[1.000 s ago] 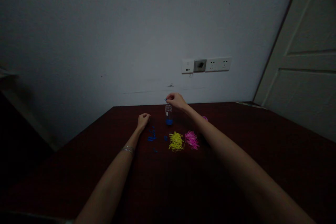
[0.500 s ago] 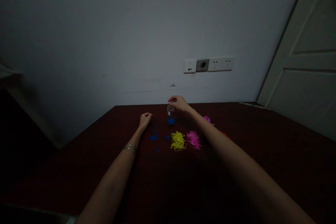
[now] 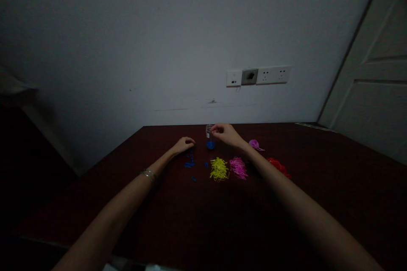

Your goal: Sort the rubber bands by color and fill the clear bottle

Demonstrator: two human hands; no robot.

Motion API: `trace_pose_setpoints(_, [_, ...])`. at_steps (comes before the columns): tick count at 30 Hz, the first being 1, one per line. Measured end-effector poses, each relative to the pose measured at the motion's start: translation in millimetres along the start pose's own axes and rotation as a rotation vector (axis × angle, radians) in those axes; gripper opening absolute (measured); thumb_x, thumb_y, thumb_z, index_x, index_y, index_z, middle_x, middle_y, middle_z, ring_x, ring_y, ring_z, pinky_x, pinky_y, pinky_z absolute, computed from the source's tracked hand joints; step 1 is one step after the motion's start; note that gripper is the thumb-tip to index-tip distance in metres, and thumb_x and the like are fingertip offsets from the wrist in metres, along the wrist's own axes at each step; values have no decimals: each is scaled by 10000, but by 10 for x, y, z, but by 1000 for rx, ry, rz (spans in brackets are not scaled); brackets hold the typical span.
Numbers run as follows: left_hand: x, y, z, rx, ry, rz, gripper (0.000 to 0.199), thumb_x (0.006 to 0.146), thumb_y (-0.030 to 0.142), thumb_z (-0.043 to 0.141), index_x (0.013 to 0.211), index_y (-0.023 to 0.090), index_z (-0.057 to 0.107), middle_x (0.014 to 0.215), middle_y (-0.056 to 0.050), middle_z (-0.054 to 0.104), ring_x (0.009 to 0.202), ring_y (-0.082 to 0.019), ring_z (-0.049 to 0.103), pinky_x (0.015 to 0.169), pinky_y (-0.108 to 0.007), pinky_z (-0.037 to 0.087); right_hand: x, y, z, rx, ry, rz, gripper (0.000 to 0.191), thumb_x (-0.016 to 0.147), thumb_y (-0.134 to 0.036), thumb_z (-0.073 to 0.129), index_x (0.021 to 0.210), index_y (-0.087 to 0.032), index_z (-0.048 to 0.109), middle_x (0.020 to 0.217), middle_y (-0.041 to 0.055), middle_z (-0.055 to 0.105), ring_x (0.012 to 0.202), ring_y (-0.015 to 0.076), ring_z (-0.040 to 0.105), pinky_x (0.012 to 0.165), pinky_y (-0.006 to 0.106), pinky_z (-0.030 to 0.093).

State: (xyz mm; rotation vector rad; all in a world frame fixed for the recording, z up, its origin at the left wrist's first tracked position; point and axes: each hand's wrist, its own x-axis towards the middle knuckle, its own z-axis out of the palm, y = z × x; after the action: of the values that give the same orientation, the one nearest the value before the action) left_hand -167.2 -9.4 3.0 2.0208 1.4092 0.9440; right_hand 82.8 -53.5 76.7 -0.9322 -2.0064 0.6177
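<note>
A clear jar point(image 3: 208, 134) with blue pieces at its bottom stands upright near the back of the table. Beside its upper right side is my right hand point(image 3: 226, 134), its thumb and fingertips closed together; anything between them is too small to make out. My left hand point(image 3: 184, 145) lies low over the table to the left of the jar, its fingers stretched loosely to the right with nothing visible in them. Just below it are scattered small blue pieces point(image 3: 190, 164), and two more blue bits point(image 3: 206, 164) lie nearer the yellow pile.
A pile of yellow strips point(image 3: 219, 169) and a pile of pink strips point(image 3: 238, 168) lie in front of the jar. A purple-pink roll point(image 3: 254, 144) and a red heap point(image 3: 278, 167) are near my right forearm. The wall with sockets point(image 3: 259, 76) rises behind the table point(image 3: 197, 220).
My right hand has come down from the jar's mouth to its right side. My left hand has moved right, closer to the jar, and its fingers have extended. The view has shifted slightly.
</note>
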Motion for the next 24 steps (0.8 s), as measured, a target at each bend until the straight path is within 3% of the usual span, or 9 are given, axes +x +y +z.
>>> trace_pose_setpoints(5, [-194, 298, -183, 156, -406, 127, 341, 529, 194, 660, 868, 211, 701, 1061, -52, 639, 1010, -224, 543, 896, -282, 375, -136, -14, -71, -19, -48, -27, 230, 688, -198, 504, 847, -116, 649, 725, 41, 623, 656, 124, 540, 605, 230, 410])
trace_pose_setpoints(9, [-373, 425, -282, 315, -575, 161, 444, 552, 222, 664, 995, 212, 664, 1146, -69, 598, 1053, -226, 523, 902, -275, 364, -198, -3, -139, -20, -54, -12, 237, 682, -200, 500, 852, -119, 646, 710, 34, 615, 647, 127, 538, 598, 234, 404])
trace_pose_setpoints(15, [-598, 514, -286, 562, -589, 279, 436, 623, 200, 612, 1058, 231, 627, 1088, -58, 610, 978, -208, 554, 825, -256, 392, -219, 30, -218, 4, -45, 12, 239, 684, -212, 505, 849, -117, 648, 720, 37, 617, 650, 126, 537, 602, 239, 402])
trace_pose_setpoints(24, [-766, 692, -193, 896, -525, 319, 221, 750, 192, 492, 930, 224, 616, 957, -42, 600, 868, -169, 564, 678, -229, 412, -188, 49, -270, -44, -6, 0, 217, 686, -227, 510, 799, -133, 670, 732, 44, 647, 685, 149, 565, 639, 258, 419])
